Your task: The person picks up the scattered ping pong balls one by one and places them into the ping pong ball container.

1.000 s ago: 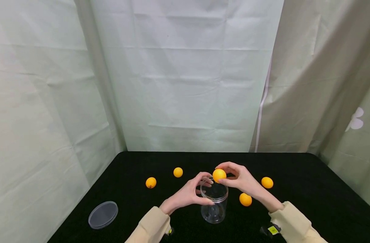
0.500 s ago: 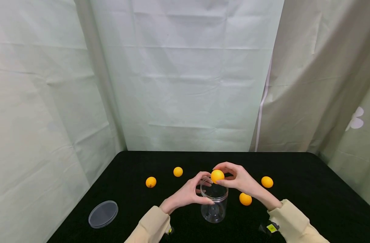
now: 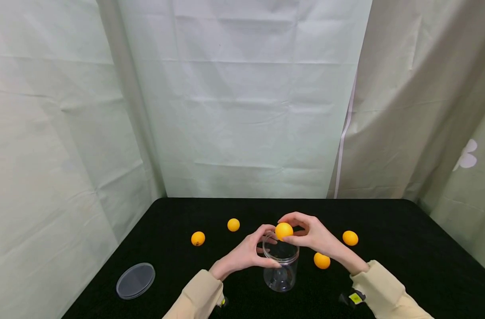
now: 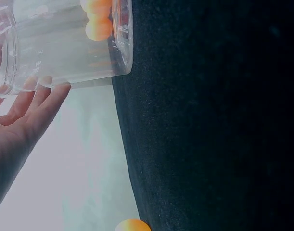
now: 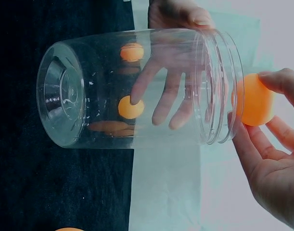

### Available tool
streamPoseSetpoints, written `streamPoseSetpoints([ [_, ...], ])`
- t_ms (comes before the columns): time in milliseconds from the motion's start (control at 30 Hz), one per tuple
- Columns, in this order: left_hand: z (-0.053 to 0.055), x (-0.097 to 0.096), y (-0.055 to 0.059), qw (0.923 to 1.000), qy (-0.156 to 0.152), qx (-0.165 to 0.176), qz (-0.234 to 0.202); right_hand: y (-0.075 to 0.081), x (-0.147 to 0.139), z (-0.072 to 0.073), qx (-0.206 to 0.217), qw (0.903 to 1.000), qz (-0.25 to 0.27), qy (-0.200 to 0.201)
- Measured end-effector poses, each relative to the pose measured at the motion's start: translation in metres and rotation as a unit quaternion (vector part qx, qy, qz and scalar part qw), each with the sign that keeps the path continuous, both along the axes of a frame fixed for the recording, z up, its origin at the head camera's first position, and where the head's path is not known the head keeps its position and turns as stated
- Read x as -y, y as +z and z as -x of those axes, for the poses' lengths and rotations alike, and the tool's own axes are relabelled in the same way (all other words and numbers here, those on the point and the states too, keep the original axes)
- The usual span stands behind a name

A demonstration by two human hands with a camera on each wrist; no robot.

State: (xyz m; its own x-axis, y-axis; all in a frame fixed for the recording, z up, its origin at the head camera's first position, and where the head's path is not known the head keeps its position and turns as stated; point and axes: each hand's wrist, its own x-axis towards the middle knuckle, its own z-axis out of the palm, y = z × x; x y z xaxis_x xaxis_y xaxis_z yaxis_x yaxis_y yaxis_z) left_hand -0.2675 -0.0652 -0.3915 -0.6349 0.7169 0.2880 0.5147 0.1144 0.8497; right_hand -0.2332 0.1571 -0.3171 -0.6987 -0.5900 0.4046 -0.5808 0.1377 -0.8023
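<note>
A clear plastic jar [image 3: 280, 277] stands upright, lidless, on the black table. My left hand [image 3: 252, 252] grips it near the neck, thumb on the near side and fingers around the far side. Just over the mouth, my right hand [image 3: 306, 232] pinches an orange ping-pong ball [image 3: 284, 231] between thumb and fingers. In the right wrist view that ball [image 5: 256, 100] sits right at the jar's rim, and the left fingers show through the clear wall [image 5: 103, 86]. Orange balls seen through the jar in both wrist views lie on the table behind it.
Two orange balls [image 3: 198, 239] [image 3: 233, 225] lie left of the jar, and two more balls [image 3: 322, 261] [image 3: 350, 238] lie to the right by the right forearm. A round translucent lid [image 3: 135, 281] rests at the table's left. Pale curtains [image 3: 242, 110] hang behind the table [image 3: 178, 212].
My right hand has brought the ball slightly left and down over the jar's mouth. The left hand and jar have stayed in place.
</note>
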Motion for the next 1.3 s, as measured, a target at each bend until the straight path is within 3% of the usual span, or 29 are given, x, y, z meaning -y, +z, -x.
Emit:
streamPoseSetpoints([
  [400,0.001,0.000,-0.001,1.0000,-0.006,0.005,-0.003,-0.021,-0.008,0.019,-0.038,0.9992,-0.012,-0.008],
  [533,-0.002,0.000,0.004,0.9998,-0.009,0.019,0.000,-0.016,-0.007,0.015,-0.037,0.9992,-0.011,-0.008],
  [767,-0.017,0.001,0.024,0.9995,-0.019,0.024,-0.003,0.001,-0.004,0.002,-0.031,0.9995,-0.007,-0.003],
  [1067,-0.022,0.001,0.029,0.9996,-0.013,0.026,-0.006,0.001,-0.015,0.012,-0.037,0.9992,0.002,-0.015],
  [1300,-0.021,0.002,0.029,0.9996,-0.010,0.027,-0.002,-0.001,-0.032,0.022,-0.027,0.9980,-0.019,-0.053],
])
